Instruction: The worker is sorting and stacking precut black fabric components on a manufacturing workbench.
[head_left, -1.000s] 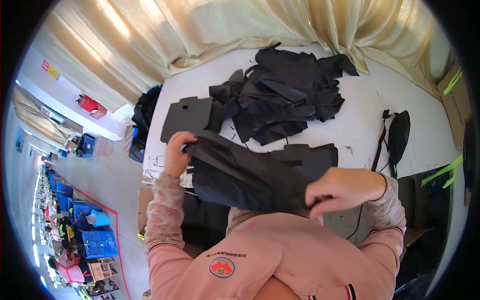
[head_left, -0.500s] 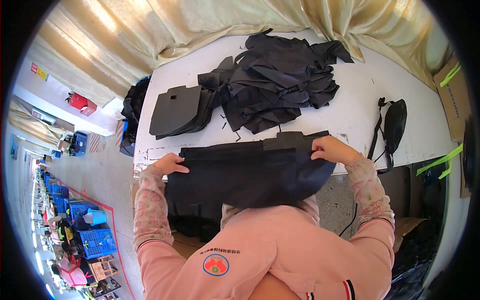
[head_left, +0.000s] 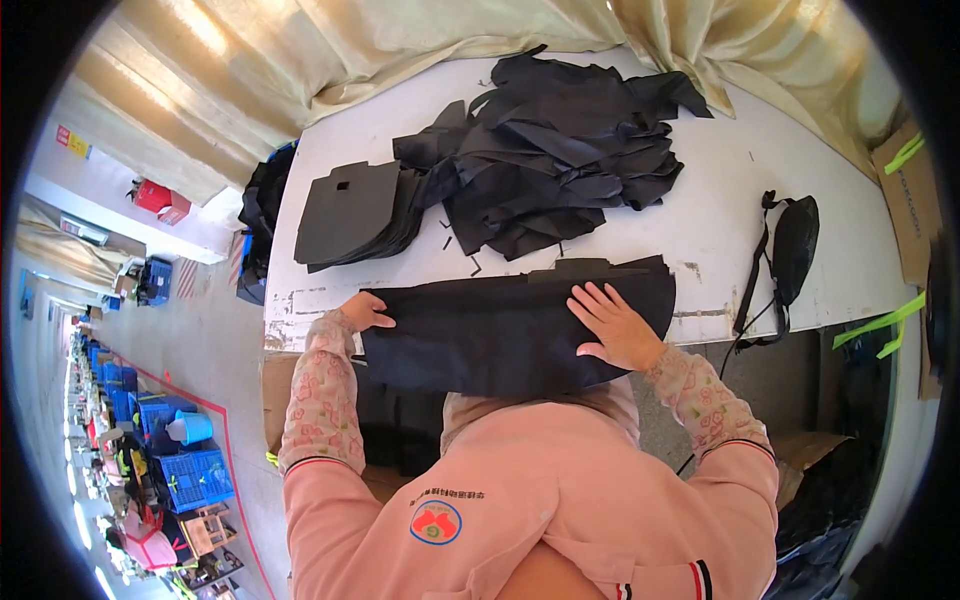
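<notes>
A long black fabric piece (head_left: 480, 340) lies across the table's near edge, its lower part hanging toward my lap. Along its far edge a stiff dark board (head_left: 580, 267) with a raised tab sticks out; the rest of the board is hidden by the cloth. At the left end, my left hand (head_left: 366, 311) is closed on the fabric's edge. My right hand (head_left: 618, 328) rests flat on the right part of the cloth, fingers spread. Beyond stand a stack of dark boards (head_left: 350, 215), the top one with a small square hole, and a heap of black fabric (head_left: 560, 150).
A black pouch with a strap (head_left: 793, 250) lies on the white table (head_left: 690, 230) at right. Small black scraps (head_left: 475, 266) lie near the heap. Pale curtains (head_left: 420, 50) border the far side. A cardboard box (head_left: 908, 210) stands at right; blue crates (head_left: 195, 480) are on the floor at left.
The fabric piece has come down flatter onto the table edge. My right hand has let go of its right corner and moved left, now flat on the cloth. My left hand has shifted slightly right.
</notes>
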